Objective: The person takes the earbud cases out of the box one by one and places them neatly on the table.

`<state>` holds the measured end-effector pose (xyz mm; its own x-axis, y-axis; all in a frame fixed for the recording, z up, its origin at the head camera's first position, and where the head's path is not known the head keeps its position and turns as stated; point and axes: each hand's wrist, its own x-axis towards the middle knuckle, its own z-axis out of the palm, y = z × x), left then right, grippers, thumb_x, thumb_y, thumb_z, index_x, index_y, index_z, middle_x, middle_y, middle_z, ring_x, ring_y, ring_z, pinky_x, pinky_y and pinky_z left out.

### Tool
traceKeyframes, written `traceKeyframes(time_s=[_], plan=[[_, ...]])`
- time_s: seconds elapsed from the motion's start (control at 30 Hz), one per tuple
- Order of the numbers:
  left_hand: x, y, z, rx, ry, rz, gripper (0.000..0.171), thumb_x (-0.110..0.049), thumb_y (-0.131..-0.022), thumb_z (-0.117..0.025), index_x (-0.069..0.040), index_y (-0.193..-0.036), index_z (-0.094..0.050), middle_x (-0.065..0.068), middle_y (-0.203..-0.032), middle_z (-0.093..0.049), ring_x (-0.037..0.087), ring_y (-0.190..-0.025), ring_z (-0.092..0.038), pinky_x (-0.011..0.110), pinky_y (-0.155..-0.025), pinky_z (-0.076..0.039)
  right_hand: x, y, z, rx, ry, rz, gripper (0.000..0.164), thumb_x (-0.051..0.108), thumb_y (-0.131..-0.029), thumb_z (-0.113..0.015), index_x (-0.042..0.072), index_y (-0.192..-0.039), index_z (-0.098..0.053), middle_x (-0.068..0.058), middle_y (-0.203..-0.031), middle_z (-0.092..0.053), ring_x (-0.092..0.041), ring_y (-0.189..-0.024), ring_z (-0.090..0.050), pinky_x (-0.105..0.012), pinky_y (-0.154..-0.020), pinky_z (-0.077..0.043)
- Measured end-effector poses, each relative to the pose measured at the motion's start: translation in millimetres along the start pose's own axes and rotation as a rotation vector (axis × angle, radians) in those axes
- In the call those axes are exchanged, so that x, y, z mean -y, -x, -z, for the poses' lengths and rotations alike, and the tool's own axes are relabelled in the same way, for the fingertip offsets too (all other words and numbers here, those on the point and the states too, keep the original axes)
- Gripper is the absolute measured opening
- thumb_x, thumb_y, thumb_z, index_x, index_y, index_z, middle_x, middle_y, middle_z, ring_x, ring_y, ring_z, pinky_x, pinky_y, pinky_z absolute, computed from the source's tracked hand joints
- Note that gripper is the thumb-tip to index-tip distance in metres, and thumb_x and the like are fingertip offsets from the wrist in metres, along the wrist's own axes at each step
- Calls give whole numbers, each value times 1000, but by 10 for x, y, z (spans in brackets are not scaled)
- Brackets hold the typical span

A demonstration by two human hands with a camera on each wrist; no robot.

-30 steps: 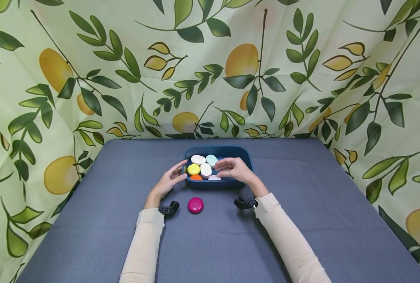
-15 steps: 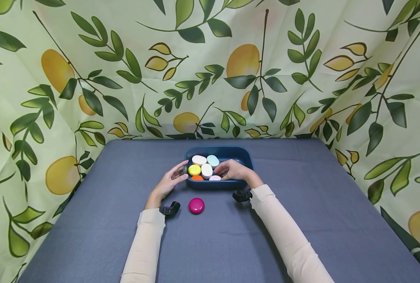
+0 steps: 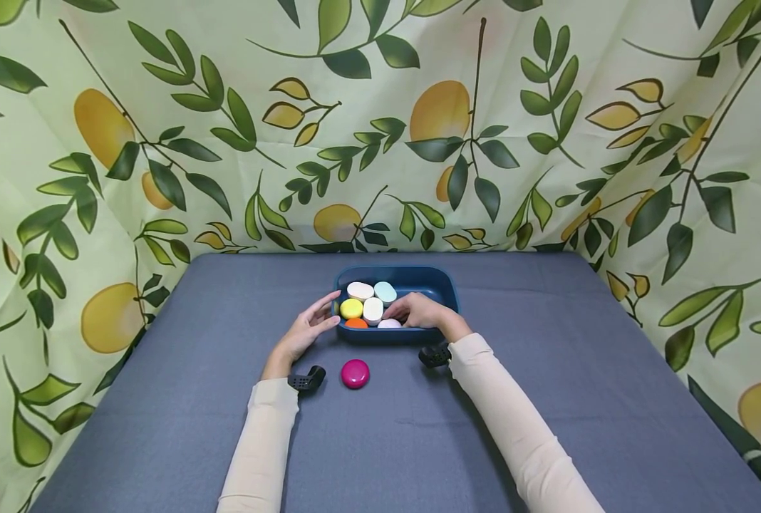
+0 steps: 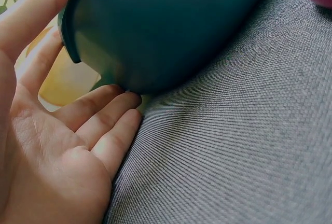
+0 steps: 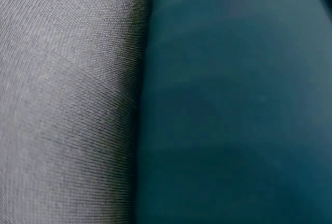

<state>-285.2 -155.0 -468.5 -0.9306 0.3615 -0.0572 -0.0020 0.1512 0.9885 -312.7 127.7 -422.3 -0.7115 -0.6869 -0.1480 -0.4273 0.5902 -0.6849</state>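
A dark blue rectangular bin (image 3: 441, 283) stands towards the back of the table. Inside its left part lie several smooth rounded pieces: a whitish oval (image 3: 360, 291), a pale blue oval (image 3: 385, 293), a yellow disc (image 3: 351, 308), a white oval (image 3: 373, 311), an orange piece (image 3: 356, 323) and a lilac piece (image 3: 390, 323). My left hand (image 3: 302, 331) touches the bin's left end with relaxed, extended fingers. My right hand (image 3: 421, 311) reaches inside, fingers pointing down beside the white oval. What its fingertips hold, if anything, is hidden.
A glossy magenta disc (image 3: 355, 373) lies on the grey cloth-covered table (image 3: 380, 449), in front of the bin. Behind and along both sides hangs a leaf-and-fruit patterned curtain (image 3: 380, 164). Each wrist carries a black camera.
My right hand has lowered into the bin and shifted slightly left, its fingers bending down towards the white oval. The left hand stays against the bin's end.
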Motion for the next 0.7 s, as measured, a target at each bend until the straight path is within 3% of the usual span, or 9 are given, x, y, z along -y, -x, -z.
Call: traceKeyframes(time_s=[0.13,0.17,0.27,0.37,0.4,0.7], plan=[[-14,9,-6,1,-7,-2,58,-22,-96,-58,-22,-150,-35,15,-161,-23,36,-149,-26,54,-122,-19,-49,-50,0,-23,-16,-19,37,-12,-79,-62,1,-114,-69,-17,-115,-71,-25,-105,-68,-37,-95,-55],[-19,11,-9,0,-8,-3,58,-22,-96,-58,-22,-150,-35,15,-161,-24,36,-149,-26,54,-122,-19,-165,-98,-9,-34,-28,11,36,-9,-79,-66,4,-113,-71,-12,-112,-73,-21,-101,-69,-33,-92,-56],[-34,26,-12,1,-12,-9,59,-22,-96,-58,-21,-150,-35,16,-161,-23,36,-149,-25,54,-122,-20,-194,-112,-8,-73,-44,-38,33,-5,-78,-72,7,-109,-73,-8,-106,-74,-16,-94,-69,-30,-86,-58],[-33,32,-9,2,-10,-13,59,-21,-96,-58,-21,-150,-35,17,-161,-23,36,-149,-25,53,-122,-20,-166,-92,-27,-141,-53,-105,31,0,-77,-77,5,-107,-73,-11,-105,-75,-19,-93,-70,-29,-83,-58],[-33,32,-9,2,-10,-13,59,-21,-96,-58,-21,-150,-35,17,-161,-23,36,-149,-25,53,-122,-20,-53,-45,-20,-159,-53,-162,31,-1,-76,-77,2,-107,-72,-15,-107,-74,-22,-95,-70,-32,-85,-58],[-28,29,-6,-4,-13,-3,59,-21,-96,-58,-22,-150,-35,16,-160,-24,36,-149,-25,53,-122,-20,15,66,17,-321,-101,-167,36,8,-71,-83,1,-105,-73,-16,-101,-75,-20,-90,-72,-29,-80,-59]])
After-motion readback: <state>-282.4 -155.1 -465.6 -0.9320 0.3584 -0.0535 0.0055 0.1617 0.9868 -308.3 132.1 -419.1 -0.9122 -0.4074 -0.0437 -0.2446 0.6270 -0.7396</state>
